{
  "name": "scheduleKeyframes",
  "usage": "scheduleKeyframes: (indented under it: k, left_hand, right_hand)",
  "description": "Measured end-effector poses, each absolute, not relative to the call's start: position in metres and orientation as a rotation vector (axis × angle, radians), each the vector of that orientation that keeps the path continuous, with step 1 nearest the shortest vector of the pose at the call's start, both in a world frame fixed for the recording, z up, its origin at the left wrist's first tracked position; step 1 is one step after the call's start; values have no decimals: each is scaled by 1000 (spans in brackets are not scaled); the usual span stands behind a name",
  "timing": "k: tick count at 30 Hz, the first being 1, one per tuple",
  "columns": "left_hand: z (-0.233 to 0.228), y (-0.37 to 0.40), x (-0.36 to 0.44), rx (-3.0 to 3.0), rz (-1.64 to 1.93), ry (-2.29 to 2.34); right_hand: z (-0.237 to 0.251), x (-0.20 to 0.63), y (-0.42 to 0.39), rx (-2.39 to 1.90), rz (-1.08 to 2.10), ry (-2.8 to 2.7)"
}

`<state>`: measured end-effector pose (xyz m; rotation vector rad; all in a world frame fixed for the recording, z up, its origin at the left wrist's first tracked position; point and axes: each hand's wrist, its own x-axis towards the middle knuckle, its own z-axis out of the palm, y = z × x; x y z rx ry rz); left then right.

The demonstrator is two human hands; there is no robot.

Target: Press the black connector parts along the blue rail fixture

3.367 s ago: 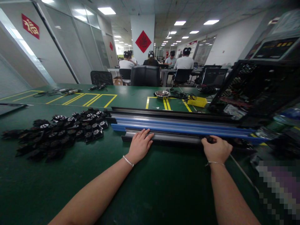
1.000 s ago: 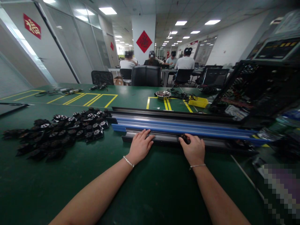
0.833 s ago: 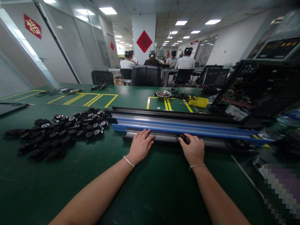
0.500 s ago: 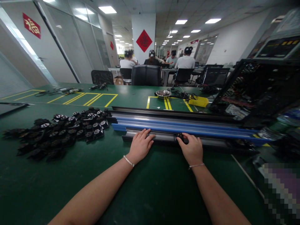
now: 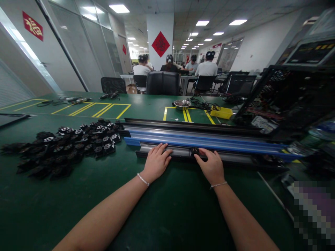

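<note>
We are pressing our left hand (image 5: 156, 162) flat on the long grey rail (image 5: 180, 152), with the fingers together and laid out straight. Our right hand (image 5: 210, 166) is pinching a small black piece (image 5: 194, 151) on the same rail, between the two hands. The rail is lying on the green table (image 5: 162, 209), just in front of the blue rails (image 5: 209, 141). A pile of black pieces (image 5: 65, 146) is sitting to the left.
</note>
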<state>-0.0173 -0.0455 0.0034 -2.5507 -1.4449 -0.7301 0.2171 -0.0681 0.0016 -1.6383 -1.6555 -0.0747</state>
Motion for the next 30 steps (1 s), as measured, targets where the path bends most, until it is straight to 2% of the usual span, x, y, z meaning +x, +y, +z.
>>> scheduleKeyframes:
  k: [30]
  left_hand:
    - [3, -45, -17, -2545, -714, -1452]
  right_hand:
    - [1, 210, -70, -1548, -47, -1896]
